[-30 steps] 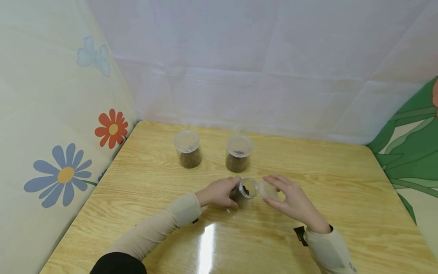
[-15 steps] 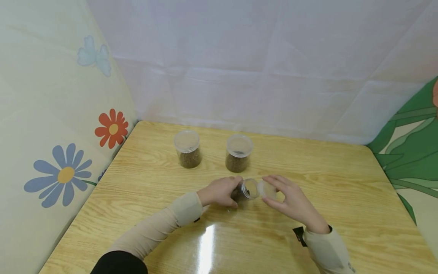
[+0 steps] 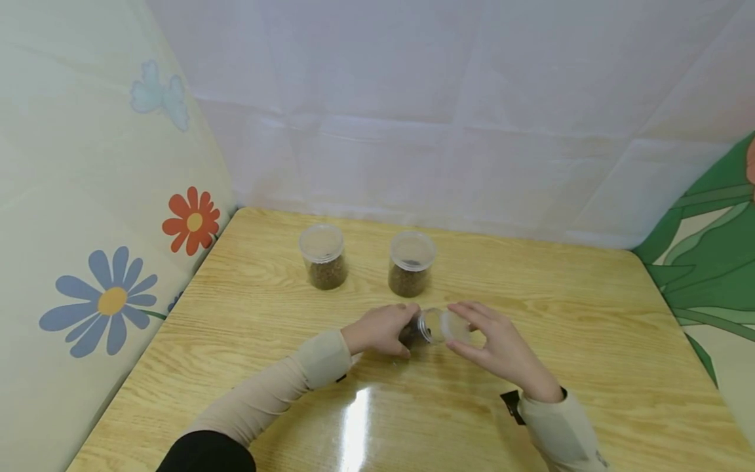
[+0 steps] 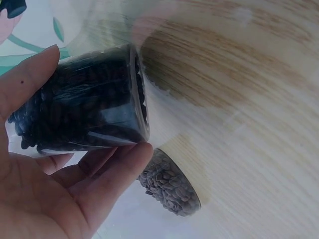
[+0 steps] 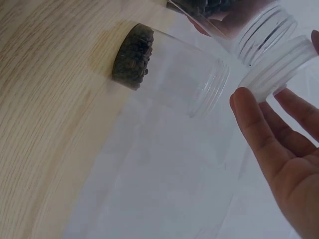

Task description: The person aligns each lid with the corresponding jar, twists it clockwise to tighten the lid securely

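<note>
My left hand [image 3: 377, 330] grips a clear plastic jar [image 4: 94, 99] of dark beans that look like coffee beans. The jar leans over, its threaded mouth facing right in the head view. My right hand [image 3: 504, 347] holds a round translucent lid [image 5: 281, 69] by its edge, close to that mouth. Whether lid and rim touch, I cannot tell. Behind the hands two more jars stand upright, a left jar [image 3: 327, 270] and a right jar [image 3: 408, 278]. Both have translucent lids on and brown contents in their lower part.
A wood-grain table [image 3: 560, 301] lies under everything. Its far edge meets a white sheet [image 3: 377, 151]. On the left rises a panel with painted flowers [image 3: 112, 301], and on the right a panel with green leaves [image 3: 716, 269].
The lid and my right hand have shifted slightly left, toward the jar's mouth. The held jar has tipped a little further to the right. The two standing jars have not moved.
</note>
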`<action>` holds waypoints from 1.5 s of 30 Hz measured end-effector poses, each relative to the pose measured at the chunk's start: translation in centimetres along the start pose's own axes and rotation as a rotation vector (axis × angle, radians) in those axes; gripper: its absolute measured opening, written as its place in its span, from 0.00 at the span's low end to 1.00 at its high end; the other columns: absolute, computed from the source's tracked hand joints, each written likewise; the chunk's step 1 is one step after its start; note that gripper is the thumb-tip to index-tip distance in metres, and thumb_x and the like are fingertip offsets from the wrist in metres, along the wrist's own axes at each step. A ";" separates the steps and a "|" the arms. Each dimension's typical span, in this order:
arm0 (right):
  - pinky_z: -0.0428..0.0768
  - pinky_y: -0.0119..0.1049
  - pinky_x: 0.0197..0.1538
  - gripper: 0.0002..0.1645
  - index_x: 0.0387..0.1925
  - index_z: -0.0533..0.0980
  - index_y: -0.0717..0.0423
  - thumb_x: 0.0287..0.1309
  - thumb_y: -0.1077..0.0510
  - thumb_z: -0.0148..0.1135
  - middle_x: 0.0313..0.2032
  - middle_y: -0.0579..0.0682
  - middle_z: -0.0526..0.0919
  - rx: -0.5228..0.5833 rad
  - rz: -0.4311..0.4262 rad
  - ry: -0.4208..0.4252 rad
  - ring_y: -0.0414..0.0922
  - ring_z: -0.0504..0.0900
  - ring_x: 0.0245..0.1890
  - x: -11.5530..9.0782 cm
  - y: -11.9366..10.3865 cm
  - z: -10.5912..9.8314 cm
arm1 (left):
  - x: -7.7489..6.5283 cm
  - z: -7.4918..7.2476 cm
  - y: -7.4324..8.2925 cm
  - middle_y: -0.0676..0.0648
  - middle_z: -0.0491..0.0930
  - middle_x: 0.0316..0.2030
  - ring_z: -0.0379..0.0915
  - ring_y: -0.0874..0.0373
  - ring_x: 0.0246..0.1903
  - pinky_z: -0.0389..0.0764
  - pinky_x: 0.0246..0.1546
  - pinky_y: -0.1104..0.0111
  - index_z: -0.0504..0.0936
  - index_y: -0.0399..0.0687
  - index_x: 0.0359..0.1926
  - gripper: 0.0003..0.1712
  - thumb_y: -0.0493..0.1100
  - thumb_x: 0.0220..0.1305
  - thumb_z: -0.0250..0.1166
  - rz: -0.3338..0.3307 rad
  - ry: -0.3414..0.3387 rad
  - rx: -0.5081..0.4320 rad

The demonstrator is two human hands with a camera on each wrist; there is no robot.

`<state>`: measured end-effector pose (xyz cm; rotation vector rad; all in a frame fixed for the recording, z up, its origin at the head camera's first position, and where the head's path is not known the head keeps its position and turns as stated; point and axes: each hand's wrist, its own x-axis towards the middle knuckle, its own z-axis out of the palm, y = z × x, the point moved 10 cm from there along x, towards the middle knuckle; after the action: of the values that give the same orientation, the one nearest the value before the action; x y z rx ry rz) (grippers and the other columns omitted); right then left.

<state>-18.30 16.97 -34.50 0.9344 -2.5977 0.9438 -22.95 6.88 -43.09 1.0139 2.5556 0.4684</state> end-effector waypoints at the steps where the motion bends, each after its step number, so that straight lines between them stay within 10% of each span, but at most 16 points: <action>1: 0.79 0.35 0.32 0.31 0.52 0.72 0.63 0.43 0.61 0.70 0.46 0.58 0.77 0.000 -0.001 0.001 0.46 0.79 0.34 0.0 0.0 0.0 | 0.0 0.0 0.0 0.53 0.74 0.38 0.70 0.62 0.35 0.72 0.30 0.70 0.68 0.51 0.49 0.33 0.48 0.42 0.75 0.001 0.002 0.003; 45: 0.80 0.35 0.31 0.32 0.50 0.72 0.66 0.41 0.60 0.71 0.44 0.57 0.78 0.055 0.005 0.010 0.47 0.79 0.36 0.5 0.1 1.7 | 0.3 -0.1 0.4 0.52 0.74 0.32 0.71 0.59 0.31 0.73 0.26 0.67 0.69 0.52 0.43 0.32 0.49 0.37 0.76 -0.081 -0.012 0.163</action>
<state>-18.70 15.66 -35.69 0.9340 -2.5792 1.0232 -22.99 7.37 -42.91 0.9594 2.6467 0.2346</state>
